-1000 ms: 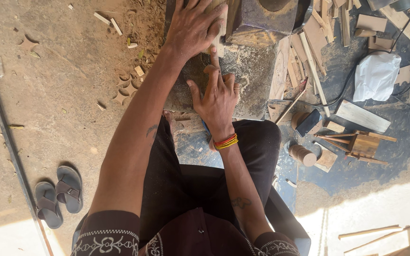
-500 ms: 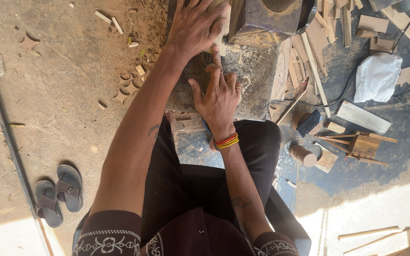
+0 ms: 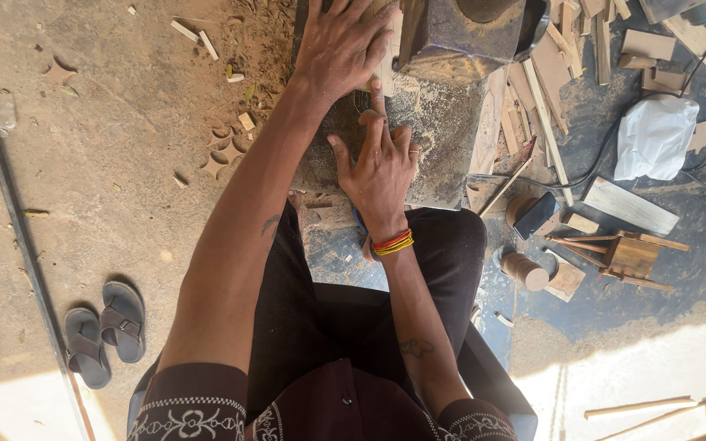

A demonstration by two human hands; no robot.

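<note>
My left hand (image 3: 343, 45) reaches far forward and presses down on a pale wooden piece (image 3: 387, 51), which lies against a dark metal machine block (image 3: 459, 37). My right hand (image 3: 379, 167), with coloured bangles at the wrist, rests flat on a sawdust-covered stone slab (image 3: 443, 135). Its fingers are spread and the index finger points at the wooden piece. Most of the wooden piece is hidden under my left palm.
Wood offcuts and strips (image 3: 549, 73) litter the ground at the right, with a white bag (image 3: 655, 135), a plank (image 3: 629, 206), a small wooden stand (image 3: 627, 255) and a wooden cylinder (image 3: 526, 271). Star-shaped cutouts (image 3: 224, 151) lie at the left. Sandals (image 3: 104, 331) sit at the lower left.
</note>
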